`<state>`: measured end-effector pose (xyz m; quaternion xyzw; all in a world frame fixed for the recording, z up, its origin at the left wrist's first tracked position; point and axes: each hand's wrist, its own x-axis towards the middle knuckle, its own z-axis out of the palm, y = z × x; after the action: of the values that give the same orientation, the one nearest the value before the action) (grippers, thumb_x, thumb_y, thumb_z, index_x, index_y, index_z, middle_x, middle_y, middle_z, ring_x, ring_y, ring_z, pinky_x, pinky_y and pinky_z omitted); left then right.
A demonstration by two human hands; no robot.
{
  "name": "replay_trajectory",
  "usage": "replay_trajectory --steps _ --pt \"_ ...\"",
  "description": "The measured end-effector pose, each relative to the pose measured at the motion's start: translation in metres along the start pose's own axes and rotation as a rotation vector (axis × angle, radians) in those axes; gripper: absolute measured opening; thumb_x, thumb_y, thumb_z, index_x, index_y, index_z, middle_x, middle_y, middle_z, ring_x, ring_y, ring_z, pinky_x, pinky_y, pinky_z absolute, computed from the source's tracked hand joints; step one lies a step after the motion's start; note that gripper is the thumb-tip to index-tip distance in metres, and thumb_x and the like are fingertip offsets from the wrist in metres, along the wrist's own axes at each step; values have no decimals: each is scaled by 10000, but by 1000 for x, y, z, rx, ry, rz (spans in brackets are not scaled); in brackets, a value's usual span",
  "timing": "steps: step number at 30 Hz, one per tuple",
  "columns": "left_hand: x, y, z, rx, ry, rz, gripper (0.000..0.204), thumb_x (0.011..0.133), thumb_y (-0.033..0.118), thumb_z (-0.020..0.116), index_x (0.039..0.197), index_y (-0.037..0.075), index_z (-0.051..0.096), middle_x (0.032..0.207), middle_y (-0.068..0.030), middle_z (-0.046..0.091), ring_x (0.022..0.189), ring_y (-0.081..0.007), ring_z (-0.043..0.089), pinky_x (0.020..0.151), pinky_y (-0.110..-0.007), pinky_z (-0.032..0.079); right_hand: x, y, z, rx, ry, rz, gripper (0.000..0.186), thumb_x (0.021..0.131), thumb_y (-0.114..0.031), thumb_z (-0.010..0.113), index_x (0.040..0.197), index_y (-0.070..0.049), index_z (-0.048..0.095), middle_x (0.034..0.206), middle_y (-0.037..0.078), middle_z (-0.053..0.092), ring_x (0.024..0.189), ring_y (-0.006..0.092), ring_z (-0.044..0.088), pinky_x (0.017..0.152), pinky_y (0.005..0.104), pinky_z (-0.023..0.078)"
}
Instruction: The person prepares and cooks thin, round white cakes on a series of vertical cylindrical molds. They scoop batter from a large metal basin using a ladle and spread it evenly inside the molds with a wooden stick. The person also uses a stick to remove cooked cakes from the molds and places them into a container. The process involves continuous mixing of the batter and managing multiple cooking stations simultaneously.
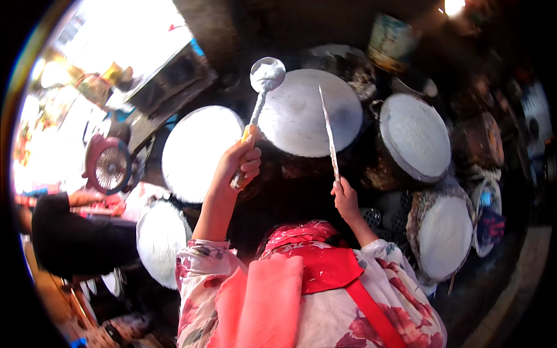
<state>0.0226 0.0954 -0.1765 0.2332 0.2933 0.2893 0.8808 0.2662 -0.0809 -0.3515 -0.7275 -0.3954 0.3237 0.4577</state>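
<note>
My left hand (239, 159) is closed round the wooden handle of a ladle (268, 75), whose bowl is coated with white batter. The ladle's bowl hangs over the left rim of a round, pale grey griddle (316, 113). A long, thin stick (329, 130), smeared with the same white stuff, is pinched in my right hand (346, 200). Its tip points forward above that griddle. White sheets of batter cover the round griddle (202, 152) to the left and another (415, 138) to the right.
Nearer to me are a white-covered round (162, 245) on the left and another (445, 236) on the right. A fan (109, 165) stands at the left, by a person in black (81, 235). A worn tin (393, 42) and a dark pot (415, 84) are at the back right.
</note>
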Motion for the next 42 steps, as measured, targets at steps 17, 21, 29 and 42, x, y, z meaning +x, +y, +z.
replay_trajectory --steps 17,21,29,42 --pt "153 -107 35 1484 103 270 553 795 85 525 1330 35 395 1058 -299 581 955 -394 599 822 -412 468 28 14 0 -20 340 151 350 926 -231 469 1250 -104 500 643 64 555 521 159 543 492 302 446" --pt "189 -113 2 1737 126 474 578 832 106 533 1378 189 362 1038 -285 575 961 -401 582 807 -452 459 46 -12 11 -336 311 94 364 898 -225 472 1215 -48 495 843 223 637 774 407 612 673 485 481" --pt "202 -66 -6 2067 414 423 608 862 97 524 1417 223 310 938 -218 544 841 -362 600 761 -438 466 79 -30 -16 -426 236 91 324 888 -205 465 1158 -30 501 777 200 641 708 384 627 632 493 489" --pt "174 -42 -26 2038 574 435 660 843 104 561 1428 205 272 936 -207 542 820 -348 603 729 -439 477 128 -35 -9 -607 -6 -49 369 858 -168 446 1165 30 503 756 190 650 714 367 640 643 468 502"
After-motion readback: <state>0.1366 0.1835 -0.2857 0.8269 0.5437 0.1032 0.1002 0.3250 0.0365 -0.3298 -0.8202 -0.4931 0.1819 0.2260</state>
